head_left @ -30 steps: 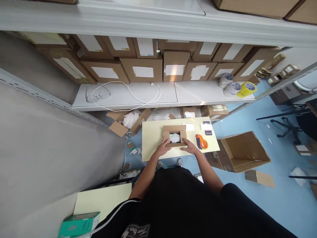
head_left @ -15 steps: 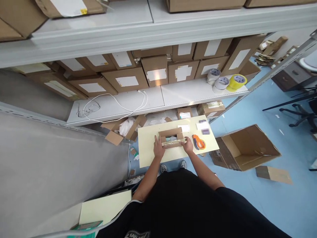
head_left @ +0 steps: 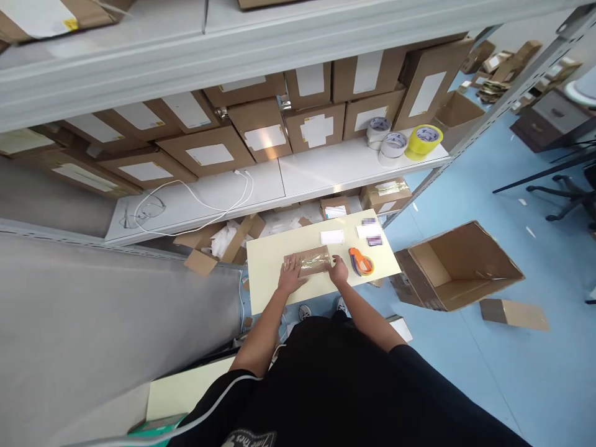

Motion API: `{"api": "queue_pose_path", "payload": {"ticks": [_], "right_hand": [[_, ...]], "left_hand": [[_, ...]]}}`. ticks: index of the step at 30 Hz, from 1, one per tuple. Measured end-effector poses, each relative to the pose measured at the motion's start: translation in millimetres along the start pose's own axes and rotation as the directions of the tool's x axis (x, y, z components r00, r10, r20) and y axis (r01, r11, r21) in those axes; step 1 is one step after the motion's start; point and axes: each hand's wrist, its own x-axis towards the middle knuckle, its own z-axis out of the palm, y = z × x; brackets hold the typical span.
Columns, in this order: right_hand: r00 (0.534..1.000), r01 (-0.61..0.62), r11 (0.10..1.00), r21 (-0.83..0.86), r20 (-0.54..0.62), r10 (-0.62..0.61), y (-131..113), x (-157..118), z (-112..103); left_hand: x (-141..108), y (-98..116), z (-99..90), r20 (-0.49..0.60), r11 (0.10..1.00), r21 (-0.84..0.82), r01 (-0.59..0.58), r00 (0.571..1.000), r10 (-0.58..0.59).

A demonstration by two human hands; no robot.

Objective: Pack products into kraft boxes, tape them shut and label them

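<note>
A small cardboard box (head_left: 314, 261) lies on the pale yellow table, its top closed, with shiny clear tape across it. My left hand (head_left: 290, 277) rests flat on the box's left end, fingers stretched out. At the right end, my right hand (head_left: 339, 271) has its fingers curled against the box's edge. An orange tape dispenser (head_left: 361, 261) lies to the right of that hand. Behind the box are a white label (head_left: 332, 237) and, farther right, another white paper (head_left: 367, 231) with blurred patches.
A shelf (head_left: 316, 177) behind the table carries boxes, a white cable (head_left: 205, 208), glasses and tape rolls (head_left: 393, 146). An open carton (head_left: 228, 242) with white filling is at the table's back left. A large open box (head_left: 459, 267) stands on the floor at right.
The box stood open with its flaps raised; its top is now folded down. My left hand has moved from the side onto the top. The whole view has shifted slightly.
</note>
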Motion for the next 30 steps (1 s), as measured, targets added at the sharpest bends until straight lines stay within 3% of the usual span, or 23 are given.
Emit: {"api": "queue_pose_path", "payload": {"ticks": [3,8,11,14,18,22,25,30], "right_hand": [[0.998,0.052,0.996,0.078,-0.051,-0.048,15,3,-3],[0.945,0.046,0.995,0.084,-0.326,-0.016,74,25,-40],[0.963,-0.025,0.996,0.084,-0.264,0.047,111,42,-62],[0.990,-0.016,0.996,0.083,-0.136,0.027,134,54,-65],[1.000,-0.007,0.997,0.074,-0.001,0.007,142,61,-48],[0.999,-0.031,0.990,0.138,0.026,0.027,141,61,-42],[1.000,0.000,0.987,0.160,-0.019,0.003,142,54,-56],[0.992,0.120,0.948,0.296,-0.070,-0.104,134,32,-98]], "left_hand": [[-4,10,15.6,0.000,0.999,0.031,0.042,0.999,-0.042],[8,35,26.4,-0.011,0.999,-0.004,-0.039,0.999,0.039],[13,58,38.2,-0.020,0.995,-0.060,-0.076,0.997,0.075],[16,74,50.8,-0.016,0.983,-0.165,-0.084,0.997,0.082],[23,73,55.8,0.011,0.948,-0.299,-0.113,0.992,0.122],[30,65,47.2,0.110,0.939,-0.338,-0.061,0.989,0.104],[30,64,43.3,0.130,0.939,-0.339,-0.060,0.985,0.110],[29,65,46.3,0.092,0.937,-0.339,-0.086,0.988,0.124]]}}
